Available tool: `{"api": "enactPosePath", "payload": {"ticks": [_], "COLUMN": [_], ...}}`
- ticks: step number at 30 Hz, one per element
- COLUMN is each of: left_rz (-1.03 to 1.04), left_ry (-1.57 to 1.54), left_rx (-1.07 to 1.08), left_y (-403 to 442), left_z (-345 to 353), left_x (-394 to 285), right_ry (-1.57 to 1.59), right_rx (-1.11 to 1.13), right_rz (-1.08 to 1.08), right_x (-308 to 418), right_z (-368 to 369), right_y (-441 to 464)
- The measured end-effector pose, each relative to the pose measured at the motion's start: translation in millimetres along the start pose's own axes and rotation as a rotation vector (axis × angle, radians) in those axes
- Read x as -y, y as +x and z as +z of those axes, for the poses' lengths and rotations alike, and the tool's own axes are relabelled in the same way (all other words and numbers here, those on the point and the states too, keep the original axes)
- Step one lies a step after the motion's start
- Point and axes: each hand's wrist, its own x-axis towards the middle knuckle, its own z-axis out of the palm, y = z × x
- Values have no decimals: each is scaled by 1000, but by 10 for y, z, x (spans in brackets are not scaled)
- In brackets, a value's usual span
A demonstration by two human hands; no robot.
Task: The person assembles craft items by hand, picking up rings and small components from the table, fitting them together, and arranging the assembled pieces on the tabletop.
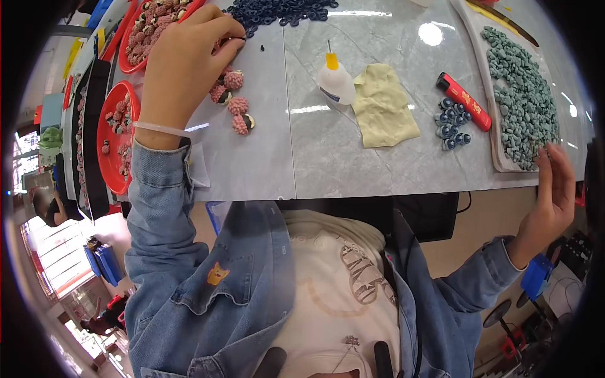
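My left hand [192,53] reaches over the table's left side, thumb and fingers pinched together. Pink knobbly pieces with dark and cream parts [238,106] lie under and just below it, and whatever the fingertips hold is hidden. Close to those fingertips is a tiny dark bit [263,48]. On the far right, my right hand [553,189] has its thumb and fingertips brought together at the near corner of a shallow tray [498,135] of green stone-like pieces [520,94]. Anything between these fingers is too small to make out.
Red bowls [104,148] of pink pieces stand at the left. Dark blue rings [283,9] are heaped at the back. Mid-table are a white needle-tipped glue bottle [336,85], a yellowish cloth [384,107], a red-and-black lighter-like stick [465,102] and small blue-white pieces [451,125].
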Motion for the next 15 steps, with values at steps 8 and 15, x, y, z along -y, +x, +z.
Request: {"api": "enactPosePath", "payload": {"ticks": [8, 15], "left_rz": [-16, -206], "left_ry": [134, -129], "left_rx": [64, 99], "left_y": [21, -21], "left_z": [45, 22], "left_x": [-75, -48], "right_ry": [-70, 196], "right_rx": [-65, -21], "right_rz": [-74, 30], "right_x": [-24, -24], "right_z": [-124, -254], "right_y": [-59, -168]}}
